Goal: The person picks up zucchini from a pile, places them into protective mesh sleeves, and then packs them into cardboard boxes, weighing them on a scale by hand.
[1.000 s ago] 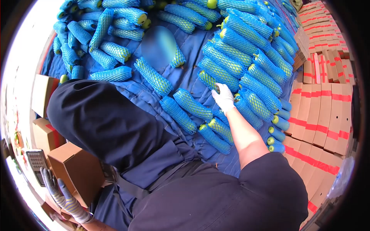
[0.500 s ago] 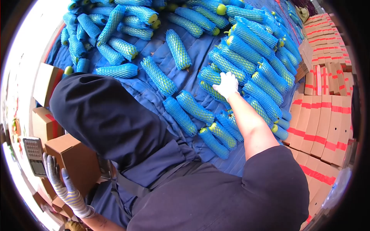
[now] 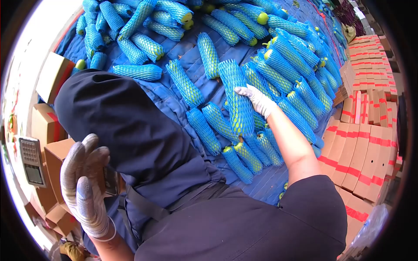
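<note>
My right hand, in a white glove, grips a long green vegetable in a blue foam net around its middle. It is raised above other netted vegetables on the blue quilted cloth. The exact kind of vegetable is hard to tell through the net; pale green ends show. At the lower left my left hand, in a greyish striped glove, is held up open with fingers apart and nothing in it. Dark clothing and a hood-shaped dark cloth hide part of the quilt.
Netted vegetables lie piled at the right, with another heap at the back left. Cardboard boxes with red tape are stacked along the right. By my left hand stand a grey keypad device and more boxes.
My right hand has lifted a netted vegetable from the pile and shifted it slightly left. My left hand has risen and moved rightward, closer to the camera. The view has shifted a little.
</note>
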Motion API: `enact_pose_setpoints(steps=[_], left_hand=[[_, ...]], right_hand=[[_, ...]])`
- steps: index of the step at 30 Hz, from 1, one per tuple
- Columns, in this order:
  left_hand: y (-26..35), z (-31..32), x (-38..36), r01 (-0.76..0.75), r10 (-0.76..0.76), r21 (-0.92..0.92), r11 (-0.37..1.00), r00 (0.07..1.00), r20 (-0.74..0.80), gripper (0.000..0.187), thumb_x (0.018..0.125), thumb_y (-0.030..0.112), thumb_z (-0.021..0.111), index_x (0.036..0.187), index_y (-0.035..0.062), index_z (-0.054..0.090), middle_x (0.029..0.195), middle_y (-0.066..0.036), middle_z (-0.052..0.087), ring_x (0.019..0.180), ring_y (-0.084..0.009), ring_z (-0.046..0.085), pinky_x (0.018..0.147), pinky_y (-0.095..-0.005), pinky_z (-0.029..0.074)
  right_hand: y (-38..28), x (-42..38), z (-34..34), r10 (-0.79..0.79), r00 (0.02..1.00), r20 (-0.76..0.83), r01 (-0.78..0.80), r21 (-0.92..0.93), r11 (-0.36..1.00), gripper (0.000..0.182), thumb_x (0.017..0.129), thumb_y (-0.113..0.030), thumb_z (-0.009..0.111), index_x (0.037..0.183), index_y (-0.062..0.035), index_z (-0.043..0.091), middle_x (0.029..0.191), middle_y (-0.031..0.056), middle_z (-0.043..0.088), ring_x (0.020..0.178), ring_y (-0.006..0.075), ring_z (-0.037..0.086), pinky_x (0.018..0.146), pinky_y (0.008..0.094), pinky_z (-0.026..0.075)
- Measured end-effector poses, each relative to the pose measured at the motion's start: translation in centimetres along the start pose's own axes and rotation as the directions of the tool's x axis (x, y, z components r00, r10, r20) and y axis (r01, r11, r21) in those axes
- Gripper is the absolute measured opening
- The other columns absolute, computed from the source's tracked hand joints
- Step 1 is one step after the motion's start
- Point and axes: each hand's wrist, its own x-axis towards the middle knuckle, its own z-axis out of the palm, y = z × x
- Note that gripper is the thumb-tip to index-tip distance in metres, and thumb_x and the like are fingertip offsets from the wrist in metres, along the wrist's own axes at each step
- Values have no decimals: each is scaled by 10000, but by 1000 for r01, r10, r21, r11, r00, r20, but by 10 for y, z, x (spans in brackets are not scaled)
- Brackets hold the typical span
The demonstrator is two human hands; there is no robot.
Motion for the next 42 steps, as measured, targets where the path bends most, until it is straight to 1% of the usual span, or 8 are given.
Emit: enact_pose_setpoints(steps=[8, 10, 14, 20, 28, 35, 38, 42], left_hand=[[-35, 82, 68, 616, -223, -704, 354, 786, 576, 846, 919, 600, 534, 1467, 5, 285, 1366, -238, 469, 1113, -349, 608, 954, -472, 537], [-21, 47, 59, 352, -88, -775, 525, 928, 362, 853, 907, 549, 596, 1482, 13, 265, 1336, -236, 485, 1139, -350, 591, 1002, -495, 505], [-1, -103, 28, -92, 144, -650, 755, 989, 27, 1122, 739, 319, 831, 1533, 53, 85, 1436, -139, 398, 1349, -316, 424, 1177, -471, 312], [18, -244, -54, 28, 56, 127, 991, 791, -609, 694, 843, 243, 726, 1421, 53, 391, 1286, -100, 558, 1203, -238, 533, 1057, -396, 405], [-57, -264, -48, 484, -280, 528, 698, 863, -420, 900, 649, 216, 810, 1427, 77, 381, 1277, -115, 567, 1206, -224, 525, 1071, -345, 378], [-157, -281, -15, 520, -668, 736, 433, 734, -125, 855, 748, 415, 731, 1448, 65, 388, 1404, -220, 489, 1315, -340, 467, 1105, -398, 360], [-195, -269, -12, 571, -823, 784, 244, 550, -144, 813, 790, 382, 697, 1476, 99, 364, 1466, -211, 418, 1344, -345, 434, 1125, -420, 342], [-246, -276, -32, 480, -759, 816, 323, 646, -80, 814, 848, 441, 598, 1521, 114, 277, 1533, -182, 340, 1404, -337, 354, 1157, -420, 299]], right_hand=[[-110, -46, 111, -333, 905, 266, 391, -208, 897, 801, 918, -676, 463, 1355, -6, 506, 1137, 145, 664, 981, 206, 671, 810, 304, 507], [-67, 9, 48, -309, 949, -54, 254, -446, 858, 662, 878, -520, 660, 1295, -14, 567, 1149, 162, 663, 1018, 226, 664, 873, 322, 511], [37, 28, -34, 59, 873, -484, -470, -867, -163, 997, 697, -538, 764, 1415, 35, 378, 1227, 229, 620, 1155, 331, 607, 988, 404, 479], [128, 40, -55, -241, 787, -568, -594, -803, -49, 1069, 624, -353, 838, 1471, -30, 270, 1276, 202, 529, 1145, 344, 578, 975, 430, 484], [35, 77, -10, -447, 884, -140, 190, -766, 615, 840, 669, -94, 771, 1400, 33, 378, 1262, 137, 542, 1143, 262, 533, 1042, 373, 389], [-178, 71, 223, -908, 309, 283, 332, -927, -175, 834, 707, -126, 818, 1391, 50, 374, 1194, 155, 617, 1074, 287, 612, 979, 368, 457], [-205, 40, 376, -657, 430, 619, 872, -472, 126, 716, 693, 64, 749, 1334, -48, 449, 1213, 99, 625, 1084, 209, 640, 972, 367, 494], [-170, 5, 571, -73, 184, 980, 961, -195, -198, 793, 598, -125, 791, 1321, -10, 484, 1156, 187, 629, 1063, 301, 639, 939, 347, 491]])
